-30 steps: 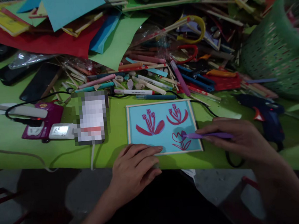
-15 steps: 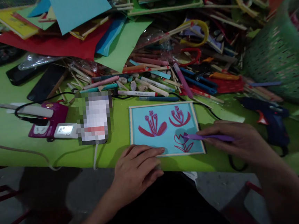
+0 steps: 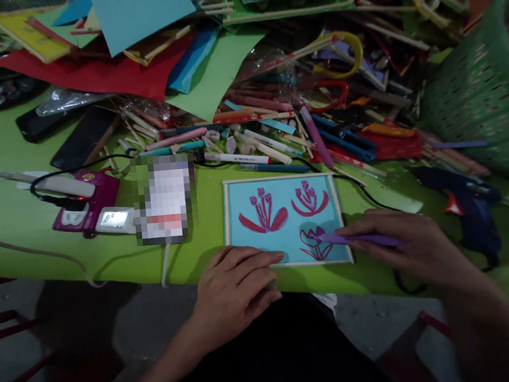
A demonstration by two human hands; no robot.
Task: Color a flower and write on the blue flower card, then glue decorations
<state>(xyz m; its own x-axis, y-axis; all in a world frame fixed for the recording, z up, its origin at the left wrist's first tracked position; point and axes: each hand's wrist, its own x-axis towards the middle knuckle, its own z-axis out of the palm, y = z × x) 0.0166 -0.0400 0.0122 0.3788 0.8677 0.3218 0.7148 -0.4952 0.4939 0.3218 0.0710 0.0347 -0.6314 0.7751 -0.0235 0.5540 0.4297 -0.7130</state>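
A light blue card (image 3: 259, 247) edged with thin wooden sticks lies near the front of the green table. Two red and purple flower drawings fill its upper part, and an outlined tulip (image 3: 316, 246) stands at its lower right. Pinched in my right hand (image 3: 404, 243) is a purple marker (image 3: 370, 239), its tip on the tulip's bloom. My left hand (image 3: 238, 278) lies with fingers extended over the card's lower left edge, the fingertips on the card.
Behind the card lie several markers (image 3: 238, 158), sticks and coloured paper sheets (image 3: 141, 16). A phone (image 3: 166, 199) and a purple power adapter (image 3: 90, 199) with cables sit at left. At right are a glue gun (image 3: 465, 208) and a green basket (image 3: 482, 94).
The marker tip has shifted slightly left across the tulip's bloom. The whole view has moved a little to the right. My left hand keeps its place on the card.
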